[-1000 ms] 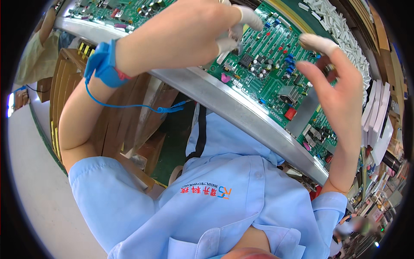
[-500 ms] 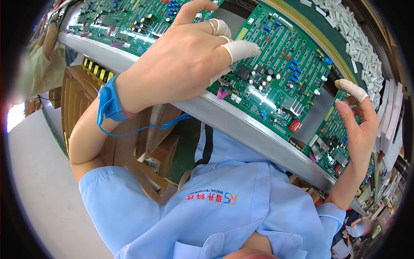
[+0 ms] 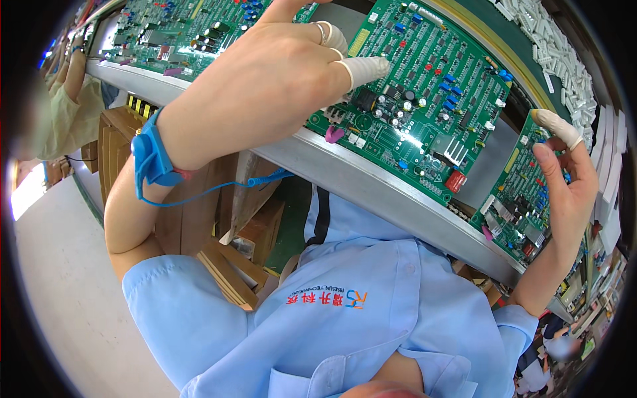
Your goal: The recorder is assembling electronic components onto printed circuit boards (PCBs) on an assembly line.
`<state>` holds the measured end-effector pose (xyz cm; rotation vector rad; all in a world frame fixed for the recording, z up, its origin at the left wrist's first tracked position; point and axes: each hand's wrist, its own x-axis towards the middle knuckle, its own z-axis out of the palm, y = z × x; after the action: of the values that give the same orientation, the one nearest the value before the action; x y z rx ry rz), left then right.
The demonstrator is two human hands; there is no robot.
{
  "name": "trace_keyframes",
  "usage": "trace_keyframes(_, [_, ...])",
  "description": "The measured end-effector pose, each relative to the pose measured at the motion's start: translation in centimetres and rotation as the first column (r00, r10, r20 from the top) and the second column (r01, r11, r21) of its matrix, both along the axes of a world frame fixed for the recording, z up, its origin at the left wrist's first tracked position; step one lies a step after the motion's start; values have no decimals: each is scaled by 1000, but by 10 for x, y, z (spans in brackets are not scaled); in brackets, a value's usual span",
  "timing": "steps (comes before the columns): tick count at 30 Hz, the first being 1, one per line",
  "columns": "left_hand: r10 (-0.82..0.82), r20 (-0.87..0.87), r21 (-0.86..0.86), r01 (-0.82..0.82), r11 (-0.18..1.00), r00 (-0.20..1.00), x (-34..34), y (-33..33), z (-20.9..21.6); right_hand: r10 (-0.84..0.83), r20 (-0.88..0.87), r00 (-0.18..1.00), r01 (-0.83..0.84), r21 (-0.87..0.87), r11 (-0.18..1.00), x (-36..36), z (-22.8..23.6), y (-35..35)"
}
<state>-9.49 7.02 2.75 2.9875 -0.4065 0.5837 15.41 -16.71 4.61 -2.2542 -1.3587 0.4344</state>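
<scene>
My left hand (image 3: 279, 86) reaches palm down across the left end of a large green circuit board (image 3: 418, 99). White finger cots cover some fingertips, and a blue wrist strap (image 3: 158, 152) with a cord circles the wrist. Its fingers are stretched and apart; the thumb and whatever lies beneath the palm are hidden. At the far right my right hand (image 3: 567, 162) is beside a second green circuit board (image 3: 514, 199). Its cot-covered index fingertip is at that board's far corner, the thumb held apart from it. The other fingers are curled and partly hidden.
The boards lie in a row along a metal rail (image 3: 332, 166); another circuit board (image 3: 199, 36) lies at the left. White plastic parts (image 3: 551, 60) are heaped beyond. Cardboard boxes (image 3: 259, 225) stand below the rail. A co-worker's arm (image 3: 74, 73) shows at far left.
My left hand has shifted slightly left, and my right hand slightly right and away. The boards appear shifted a little too, as the whole view has moved.
</scene>
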Motion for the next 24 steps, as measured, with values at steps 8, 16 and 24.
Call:
trace_keyframes(8, [471,-210,-111,-500,859,857,2,3,54,-210,-48,976,214,82,973,61,1,-85])
trace_keyframes(16, [470,-139,50,-468,882,872,-5,34,22,-694,77,716,663,235,711,64,4,-237])
trace_keyframes(24, [392,-188,-4,-400,917,901,56,11,16,-856,511,75,975,142,170,31,-12,-401])
